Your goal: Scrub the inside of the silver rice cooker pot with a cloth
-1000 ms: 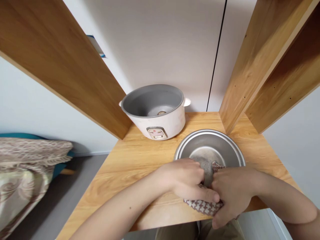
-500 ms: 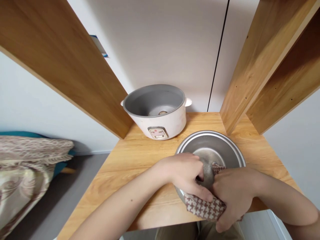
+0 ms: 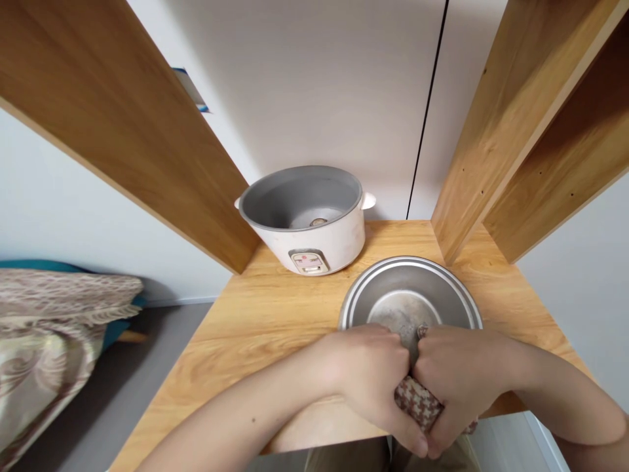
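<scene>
A grey metal inner pot [image 3: 445, 298] rests on the wooden desk near its front edge, its round inside facing up. Over its near rim, both hands meet at a brown-and-white houndstooth cloth [image 3: 419, 405]. My left hand [image 3: 376, 380] is closed with its fingers curled inside the rim and the thumb pressed down in front, pinching the cloth. Beside it, my right hand [image 3: 459, 383] is closed round the same cloth, a bit of which pokes out above its knuckles. The two thumb tips touch. Most of the cloth and the pot's near rim are hidden by the hands.
Behind and left of the pot stands a white rice cooker body [image 3: 324, 246], lidless, with side handles. Wooden panels rise at left [image 3: 147, 144] and right [image 3: 484, 137], with a white wall [image 3: 324, 85] behind. A fringed patterned blanket [image 3: 59, 328] lies at far left.
My left hand has shifted right and down, closing over the cloth beside my right hand. Less of the cloth shows now. My right hand has stayed nearly in place.
</scene>
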Available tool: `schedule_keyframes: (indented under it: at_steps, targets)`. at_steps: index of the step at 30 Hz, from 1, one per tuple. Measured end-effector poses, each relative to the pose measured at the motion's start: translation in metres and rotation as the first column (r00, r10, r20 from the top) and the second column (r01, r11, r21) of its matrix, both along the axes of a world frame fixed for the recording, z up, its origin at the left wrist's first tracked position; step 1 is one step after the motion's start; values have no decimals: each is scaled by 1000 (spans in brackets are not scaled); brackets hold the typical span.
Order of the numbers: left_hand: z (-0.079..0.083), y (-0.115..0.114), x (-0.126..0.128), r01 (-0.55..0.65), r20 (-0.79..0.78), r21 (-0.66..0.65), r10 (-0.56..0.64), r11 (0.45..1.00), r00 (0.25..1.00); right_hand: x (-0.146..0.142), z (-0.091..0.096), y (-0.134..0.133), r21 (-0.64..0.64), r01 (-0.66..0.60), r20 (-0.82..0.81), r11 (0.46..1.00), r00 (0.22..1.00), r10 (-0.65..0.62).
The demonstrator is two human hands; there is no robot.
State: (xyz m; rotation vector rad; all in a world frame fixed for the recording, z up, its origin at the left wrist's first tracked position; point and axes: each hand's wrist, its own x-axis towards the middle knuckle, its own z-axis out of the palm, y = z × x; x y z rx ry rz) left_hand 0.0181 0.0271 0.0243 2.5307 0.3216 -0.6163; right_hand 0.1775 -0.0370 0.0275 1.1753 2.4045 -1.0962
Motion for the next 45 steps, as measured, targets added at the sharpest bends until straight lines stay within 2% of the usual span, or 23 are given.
schedule_keyframes:
  at_steps: [3, 6, 8, 11, 13, 15, 17, 22, 24, 28, 30, 32, 37, 45]
  targets:
    - [2, 1, 0, 6, -20, 2, -6, 1000, 1000, 0, -2, 1, -5, -19, 42, 1000, 999, 19]
    - [2, 1, -1, 1, -31, 14, -1, 1000, 1000, -2, -1, 5, -157, -17, 115, 987, 993, 36]
    - [1, 1, -1, -2, -42, 20, 3, 1000, 999, -3, -1, 6, -208, -21, 103, 978, 994, 43]
    - [1, 2, -1, -7, -32, 4, 7, 1000, 999, -1, -4, 5, -106, -48, 21, 993, 998, 51]
    - [1, 2, -1, -10, -20, -18, 10, 1000, 1000, 1, -7, 2, -7, -37, 0, 999, 999, 37]
    - [2, 2, 0, -16, -20, -33, 16, 999, 1000, 2, -8, 0, 36, -17, -6, 999, 1000, 17]
    - [2, 2, 0, -18, -22, -32, 17, 999, 1000, 1, -6, 0, 9, -6, -13, 1000, 1000, 6]
    - [0, 2, -1, -13, -43, 8, 13, 1000, 999, -5, 3, 4, -181, 18, 107, 983, 994, 2]
    - [-1, 2, -1, -19, -34, 10, 19, 1000, 999, -4, 3, 4, -154, -13, 95, 988, 995, 28]
    - [-1, 1, -1, -32, 0, -21, 32, 999, 999, 0, -6, 1, 44, -53, 7, 998, 999, 53]
    - [0, 1, 0, -28, 6, -33, 28, 999, 1000, 1, -9, -1, 82, -42, 1, 996, 999, 42]
    - [-1, 1, 0, -24, 6, -24, 24, 999, 1000, 1, -8, -1, 46, -33, 8, 998, 999, 33]
    - [-3, 1, 0, 4, -29, 32, -3, 999, 1000, -3, 1, 4, -170, 12, 116, 985, 993, 8]
    - [-1, 2, 0, -23, -4, -34, 23, 999, 1000, 1, -6, -2, -4, 17, -23, 1000, 1000, -17]
